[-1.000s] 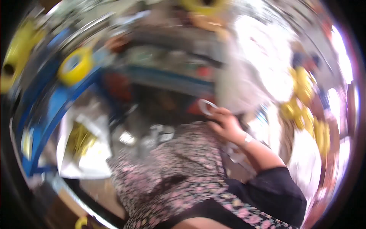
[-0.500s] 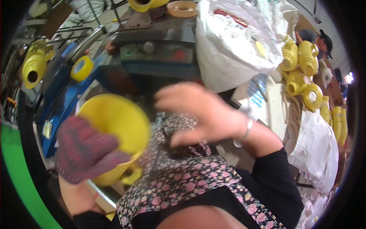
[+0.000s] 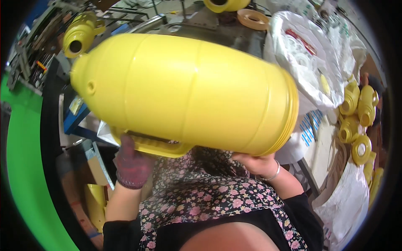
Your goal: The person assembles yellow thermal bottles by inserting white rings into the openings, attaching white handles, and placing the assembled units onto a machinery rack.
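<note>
A large yellow thermos casing point(image 3: 184, 88) lies sideways across the middle of the view, its narrow neck to the left and its wide threaded end to the right. My left hand point(image 3: 135, 161), in a dark red knitted glove, grips its handle point(image 3: 161, 148) from below. Bare and with a bracelet at the wrist, my right hand point(image 3: 258, 164) holds the underside near the threaded rim. The casing hides most of the fingers of both hands. The inside of the casing faces away from view.
A white sack point(image 3: 289, 79) with white rings stands behind at the right. Several yellow casings point(image 3: 351, 129) are piled at the far right; another casing point(image 3: 79, 37) lies at the back left. An orange ring point(image 3: 253, 19) sits on the machine. A yellow piece point(image 3: 96, 205) is low at the left.
The casing has been raised and turned from open end up to sideways. My right hand, empty before, has taken hold of its wide end; my left hand is now at the handle.
</note>
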Demonstrator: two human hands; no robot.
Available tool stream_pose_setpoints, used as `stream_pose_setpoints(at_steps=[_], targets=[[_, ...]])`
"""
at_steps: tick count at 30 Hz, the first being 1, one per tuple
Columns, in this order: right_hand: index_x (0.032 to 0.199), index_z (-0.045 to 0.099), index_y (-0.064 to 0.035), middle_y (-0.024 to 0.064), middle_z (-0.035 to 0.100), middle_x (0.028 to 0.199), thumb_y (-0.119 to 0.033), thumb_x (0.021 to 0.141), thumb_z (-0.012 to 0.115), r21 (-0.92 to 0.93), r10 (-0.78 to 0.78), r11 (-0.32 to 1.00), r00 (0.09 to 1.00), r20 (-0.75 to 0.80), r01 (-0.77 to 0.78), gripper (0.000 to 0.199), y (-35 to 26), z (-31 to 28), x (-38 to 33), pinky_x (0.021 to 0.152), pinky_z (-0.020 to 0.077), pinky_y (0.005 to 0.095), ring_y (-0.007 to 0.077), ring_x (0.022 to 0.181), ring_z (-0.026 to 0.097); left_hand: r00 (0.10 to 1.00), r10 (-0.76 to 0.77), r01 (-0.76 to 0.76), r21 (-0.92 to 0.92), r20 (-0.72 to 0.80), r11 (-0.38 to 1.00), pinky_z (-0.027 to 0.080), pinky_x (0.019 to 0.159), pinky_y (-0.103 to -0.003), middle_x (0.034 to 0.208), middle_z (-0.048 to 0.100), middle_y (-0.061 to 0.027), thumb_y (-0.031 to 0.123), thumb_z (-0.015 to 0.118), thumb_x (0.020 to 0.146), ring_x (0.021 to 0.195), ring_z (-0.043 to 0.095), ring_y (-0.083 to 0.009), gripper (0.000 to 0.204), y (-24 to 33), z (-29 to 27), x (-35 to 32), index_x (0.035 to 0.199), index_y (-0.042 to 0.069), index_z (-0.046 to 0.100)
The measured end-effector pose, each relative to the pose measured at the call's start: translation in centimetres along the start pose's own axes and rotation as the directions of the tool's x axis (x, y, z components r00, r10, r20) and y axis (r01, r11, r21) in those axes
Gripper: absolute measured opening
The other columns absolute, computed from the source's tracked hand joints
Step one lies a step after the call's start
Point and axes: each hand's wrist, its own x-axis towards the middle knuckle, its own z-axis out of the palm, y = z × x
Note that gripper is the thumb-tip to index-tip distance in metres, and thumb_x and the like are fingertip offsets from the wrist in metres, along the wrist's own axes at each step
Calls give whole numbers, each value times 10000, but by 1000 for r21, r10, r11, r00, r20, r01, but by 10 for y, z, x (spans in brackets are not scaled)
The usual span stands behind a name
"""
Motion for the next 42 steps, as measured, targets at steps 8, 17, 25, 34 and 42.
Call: stream_pose_setpoints(at_steps=[8, 17, 25, 34, 42], targets=[[1174, 600, -38, 182, 573, 1229, -317, 704, 845, -151, -92, 983, 993, 78, 103, 599, 21, 4, 59, 965, 453, 432, 361, 1152, 543, 884, 466, -457, 284, 37, 843, 552, 741, -340, 1050, 660, -119, 427, 673, 856, 836, 657, -204, 575, 101, -73, 3, 1230, 11, 539], [908, 677, -115, 38, 567, 894, -465, 767, 731, 210, -509, 857, 840, 190, 471, 381, -32, 102, 100, 744, 468, 393, 252, 801, 576, 898, -215, 116, 265, 385, 957, 521, 728, -299, 926, 694, -104, 307, 875, 600, 814, 663, -187, 551, 87, -95, 25, 973, -46, 677], [663, 582, -116, 7, 477, 681, -383, 774, 733, 107, -411, 910, 842, 350, 400, 326, -27, 91, 93, 697, 434, 377, 202, 640, 528, 864, 67, -464, 735, 500, 494, 501, 776, -388, 905, 679, -109, 190, 864, 457, 863, 646, -311, 462, 79, -91, 46, 882, 74, 727], [983, 685, -36, 142, 661, 1007, -140, 805, 680, -594, -151, 803, 942, -298, -59, 207, 46, -106, 116, 903, 483, 407, 313, 966, 619, 964, 265, -184, 657, -24, 731, 430, 981, -338, 1191, 593, -85, 90, 691, 848, 1105, 546, -192, 393, 15, -182, 51, 1212, -2, 573], [1130, 661, -92, 163, 682, 1002, -161, 807, 652, -741, 610, 352, 741, -281, -571, 331, 102, -252, 82, 842, 500, 381, 286, 953, 658, 706, 701, -458, 821, 102, 341, 448, 990, -400, 1328, 503, -155, 99, 628, 907, 1204, 518, -294, 407, 61, -170, 29, 1299, 63, 525]])
